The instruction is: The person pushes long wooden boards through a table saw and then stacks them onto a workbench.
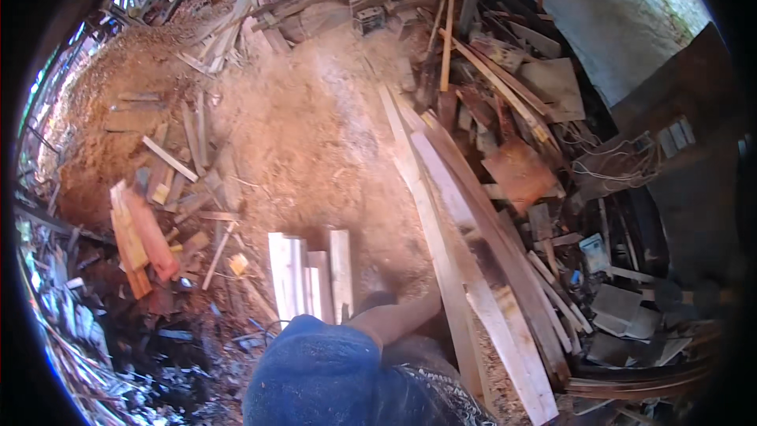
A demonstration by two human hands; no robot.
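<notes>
The step in hand is judged to be the handling of cut timber: what seems to be the left forearm [406, 317] is stretched across from a blue sleeve [315, 355] toward a pale long board [436, 241], which is laid lengthwise at the right side of the body, beside more long planks [512, 339]. The left hand is hidden at that board's edge, so whether it is clamped on the wood cannot be told; the right hand is not shown. Short boards [298, 276] are seen bunched just left of the forearm, their lower ends covered by the sleeve. For the next move, a secure hold and a balanced lift would probably be called for, given the board's length. The floor [315, 134] is coated with sawdust and shavings. Offcuts [146, 237] are strewn at left, stacked timber [347, 4] is ranged at the far end, and looped wires [623, 166] are hung by a dark panel [702, 197] at right.
</notes>
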